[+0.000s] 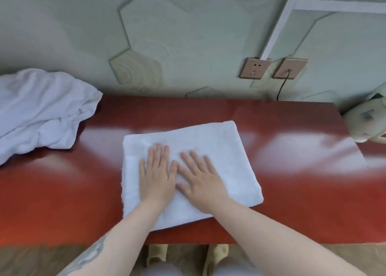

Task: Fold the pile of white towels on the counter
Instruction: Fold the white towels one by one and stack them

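Only one view existed, from the head of the person. It looked forward and steeply down, close above the counter. The wall stood at 12 o'clock, the person's own arms entered from 6 o'clock, and the floor showed below.

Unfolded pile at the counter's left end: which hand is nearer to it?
Left. The left hand lies flat on the folded towel, on the side toward the pile; the right hand lies beside it, farther away.
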The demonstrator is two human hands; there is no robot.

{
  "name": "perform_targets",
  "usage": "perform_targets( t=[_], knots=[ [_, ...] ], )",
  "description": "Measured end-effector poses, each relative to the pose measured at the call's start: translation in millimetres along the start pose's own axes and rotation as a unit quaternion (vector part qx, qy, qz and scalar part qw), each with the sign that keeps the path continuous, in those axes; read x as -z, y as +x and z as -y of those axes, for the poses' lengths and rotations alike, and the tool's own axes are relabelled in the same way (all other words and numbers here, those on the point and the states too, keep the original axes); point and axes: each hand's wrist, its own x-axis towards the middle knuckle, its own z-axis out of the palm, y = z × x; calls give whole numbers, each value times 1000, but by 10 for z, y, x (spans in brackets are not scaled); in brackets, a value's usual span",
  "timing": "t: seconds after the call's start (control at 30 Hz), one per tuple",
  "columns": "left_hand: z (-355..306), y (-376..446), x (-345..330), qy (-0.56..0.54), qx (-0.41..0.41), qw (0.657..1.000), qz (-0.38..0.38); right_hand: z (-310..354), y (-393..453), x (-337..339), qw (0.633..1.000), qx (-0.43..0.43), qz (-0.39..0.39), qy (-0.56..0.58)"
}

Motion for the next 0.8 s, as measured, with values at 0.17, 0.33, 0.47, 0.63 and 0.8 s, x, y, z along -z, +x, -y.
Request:
perform_targets(
  t=[0.17,0.33,0.47,0.63,0.8],
  knots=[
    [-10,333,4,58,72,995,-37,-965,92,264,975,-207,-66,-51],
    [-450,549,-145,93,-6,995,-29,-443,776,327,1000,8,-28,10],
    [-26,720,-53,97,43,994,-37,-913,926,339,999,-49,-13,-13],
    [373,435,135,110,111,986,-56,-1319,534,367,972,-173,-74,140],
    [391,-428,71,1,148,988,-43,-1302,-388,151,960,-164,-45,224]
  ],
)
